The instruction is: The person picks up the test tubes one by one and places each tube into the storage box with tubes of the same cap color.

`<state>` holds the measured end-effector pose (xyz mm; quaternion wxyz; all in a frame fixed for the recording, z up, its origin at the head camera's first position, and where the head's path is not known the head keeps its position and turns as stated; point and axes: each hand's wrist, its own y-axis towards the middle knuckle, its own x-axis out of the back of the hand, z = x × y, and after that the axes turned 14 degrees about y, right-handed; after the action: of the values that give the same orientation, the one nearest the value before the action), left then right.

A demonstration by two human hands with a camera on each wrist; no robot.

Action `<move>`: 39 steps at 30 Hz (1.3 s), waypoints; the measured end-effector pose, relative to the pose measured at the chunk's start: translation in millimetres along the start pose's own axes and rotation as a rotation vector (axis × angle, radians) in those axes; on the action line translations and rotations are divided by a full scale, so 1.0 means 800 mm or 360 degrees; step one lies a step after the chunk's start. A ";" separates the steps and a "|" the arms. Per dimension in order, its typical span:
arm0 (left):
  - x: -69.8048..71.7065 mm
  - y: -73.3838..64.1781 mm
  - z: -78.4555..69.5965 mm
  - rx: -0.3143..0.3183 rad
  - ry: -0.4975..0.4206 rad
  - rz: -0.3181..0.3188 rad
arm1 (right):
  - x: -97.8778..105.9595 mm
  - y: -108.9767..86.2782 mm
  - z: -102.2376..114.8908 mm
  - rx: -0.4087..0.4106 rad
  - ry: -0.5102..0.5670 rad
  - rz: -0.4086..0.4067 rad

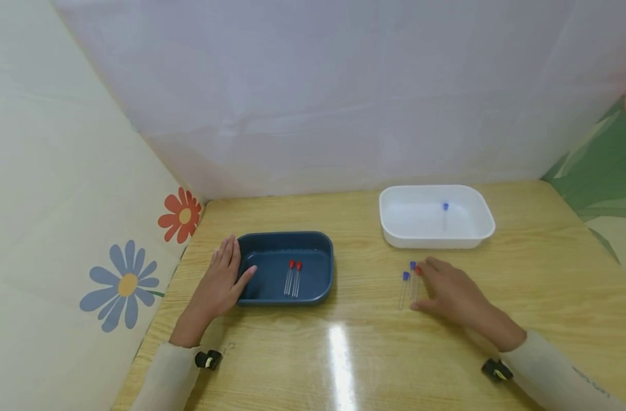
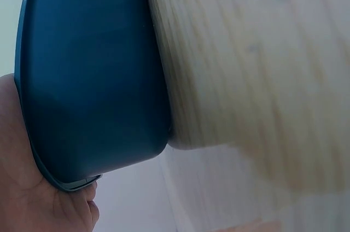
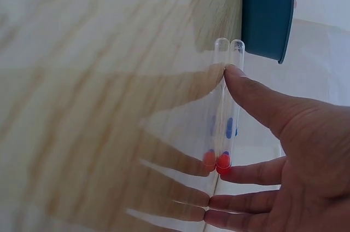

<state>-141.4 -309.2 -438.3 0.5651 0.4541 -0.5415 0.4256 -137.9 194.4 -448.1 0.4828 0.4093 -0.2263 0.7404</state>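
Observation:
My left hand (image 1: 217,282) rests on the left rim of a dark blue tray (image 1: 323,285), fingers straight and thumb over its inside. Two red-capped test tubes (image 1: 294,279) lie in that tray. At the right, my right hand (image 1: 448,288) holds a clear test tube with a red cap (image 3: 223,162) lengthwise, thumb near the rounded end and index finger at the cap. Beside it lie two blue-capped test tubes (image 1: 404,288) on the table. In the right wrist view, the tube's reflection shows on the tabletop.
A white tray (image 1: 420,241) stands behind my right hand, with one blue-capped tube (image 1: 445,214) inside. The wooden table (image 1: 271,359) meets a white cloth wall at the back and a flower-printed wall at the left.

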 end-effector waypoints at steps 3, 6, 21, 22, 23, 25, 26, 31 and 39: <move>0.001 -0.001 0.000 -0.0002 0.0000 0.0000 | 0.000 0.001 -0.001 0.0004 0.0000 -0.0004; 0.002 -0.001 -0.001 -0.0001 0.0000 0.0001 | 0.001 0.000 -0.001 -0.0001 0.0005 -0.0007; 0.001 0.001 -0.002 0.0013 0.0030 -0.0006 | -0.004 0.003 -0.006 -0.0033 0.0029 -0.0011; 0.000 0.001 -0.002 0.0015 0.0033 -0.0006 | -0.004 0.003 -0.007 -0.0035 0.0032 -0.0013; 0.000 0.001 -0.002 0.0016 0.0037 -0.0007 | -0.005 0.004 -0.007 -0.0034 0.0033 -0.0016; -0.001 0.002 -0.002 0.0017 0.0037 -0.0010 | -0.006 0.004 -0.008 -0.0027 0.0033 -0.0026; -0.002 0.002 -0.001 0.0017 0.0037 -0.0011 | -0.006 0.004 -0.008 -0.0022 0.0032 -0.0031; -0.003 0.003 -0.001 0.0014 0.0038 -0.0018 | -0.007 0.005 -0.009 -0.0014 0.0037 -0.0050; -0.008 0.003 0.002 0.0000 0.0037 -0.0027 | -0.007 0.004 -0.007 -0.0059 0.0059 -0.0044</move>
<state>-144.0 -310.0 -445.0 0.5749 0.4537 -0.5312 0.4261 -141.6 194.4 -455.7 0.5046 0.3895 -0.2253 0.7368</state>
